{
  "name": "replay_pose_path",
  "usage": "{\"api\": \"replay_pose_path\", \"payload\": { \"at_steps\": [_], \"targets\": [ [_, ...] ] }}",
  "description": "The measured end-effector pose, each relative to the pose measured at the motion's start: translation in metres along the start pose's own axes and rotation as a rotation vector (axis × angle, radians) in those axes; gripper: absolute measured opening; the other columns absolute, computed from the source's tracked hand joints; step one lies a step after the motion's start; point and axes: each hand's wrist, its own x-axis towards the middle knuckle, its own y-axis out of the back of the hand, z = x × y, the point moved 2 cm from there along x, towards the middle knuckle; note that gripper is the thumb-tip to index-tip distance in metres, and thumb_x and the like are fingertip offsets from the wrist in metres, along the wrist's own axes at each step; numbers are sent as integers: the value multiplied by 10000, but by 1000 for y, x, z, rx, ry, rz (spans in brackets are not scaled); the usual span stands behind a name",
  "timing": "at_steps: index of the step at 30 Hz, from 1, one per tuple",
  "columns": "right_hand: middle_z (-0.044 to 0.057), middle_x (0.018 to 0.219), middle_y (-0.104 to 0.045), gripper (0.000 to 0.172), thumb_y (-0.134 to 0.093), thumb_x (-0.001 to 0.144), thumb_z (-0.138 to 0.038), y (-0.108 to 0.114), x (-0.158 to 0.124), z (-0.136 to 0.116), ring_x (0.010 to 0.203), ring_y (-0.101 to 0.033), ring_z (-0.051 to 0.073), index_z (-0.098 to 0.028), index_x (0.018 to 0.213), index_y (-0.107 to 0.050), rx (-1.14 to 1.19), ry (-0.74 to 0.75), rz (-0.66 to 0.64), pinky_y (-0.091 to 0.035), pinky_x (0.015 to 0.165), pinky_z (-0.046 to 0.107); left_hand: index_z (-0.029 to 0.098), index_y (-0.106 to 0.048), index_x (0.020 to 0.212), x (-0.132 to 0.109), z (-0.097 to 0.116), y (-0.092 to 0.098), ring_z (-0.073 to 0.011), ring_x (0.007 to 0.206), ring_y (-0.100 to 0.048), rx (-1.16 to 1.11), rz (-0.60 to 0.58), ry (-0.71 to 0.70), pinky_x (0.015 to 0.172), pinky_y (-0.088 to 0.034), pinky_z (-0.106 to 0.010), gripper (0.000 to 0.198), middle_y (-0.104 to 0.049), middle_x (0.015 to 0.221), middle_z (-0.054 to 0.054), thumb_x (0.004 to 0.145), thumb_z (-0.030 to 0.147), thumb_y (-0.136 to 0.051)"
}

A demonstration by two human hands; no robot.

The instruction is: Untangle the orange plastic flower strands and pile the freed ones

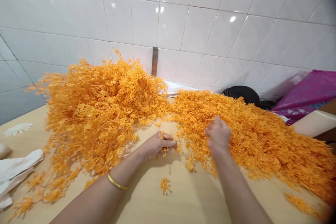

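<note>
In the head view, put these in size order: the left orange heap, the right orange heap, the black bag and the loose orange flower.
1. Left orange heap and right orange heap: too alike to rank.
2. Black bag.
3. Loose orange flower.

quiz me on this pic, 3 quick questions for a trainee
1. True or false: the gold bangle is on the right wrist.
2. Which hand pinches the small orange sprig: the left hand or the right hand?
3. What lies alone on the pale wooden table, below the hands and apart from the heaps of orange sprigs?

Key:
1. False, it is on the left wrist.
2. The left hand.
3. A loose orange flower head.
</note>
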Motion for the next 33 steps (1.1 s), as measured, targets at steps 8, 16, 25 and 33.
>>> {"api": "replay_pose_path", "payload": {
  "at_steps": [8, 16, 25, 33],
  "targets": [
    [-32, 503, -356, 312, -370, 782, -444, 32, 5, -11, 468, -358, 105, -185, 639, -468, -340, 301, 68, -309, 461, 253, 102, -575, 757, 5, -3, 19, -11, 384, -275, -171, 155, -76, 378, -143, -158, 193, -389, 489, 39, 704, 285, -546],
    [126, 987, -488, 244, -443, 767, -320, 16, -16, -12, 897, -409, 266, -169, 896, -585, -892, 683, -53, -327, 706, 403, 100, -558, 752, 2, 6, 17, -8, 368, -276, -407, 63, -99, 375, -177, -142, 145, -362, 461, 47, 718, 238, -530],
    [77, 957, -487, 458, -437, 706, -547, -33, -120, -27, 860, -397, 202, -197, 993, -511, -532, 999, -1172, -310, 773, 366, 123, -578, 759, -5, 39, 23, -20, 432, -329, -335, 173, -225, 397, -198, -141, 169, -410, 526, 29, 721, 278, -524],
    [82, 1013, -514, 317, -389, 771, -320, -44, -98, 11, 960, -408, 229, -198, 1036, -512, -690, 774, -943, -310, 828, 377, 156, -595, 738, -9, 51, -29, -131, 658, -486, 819, 49, -213, 592, -351, -221, 175, -537, 670, -17, 645, 304, -572]
  ]
}}
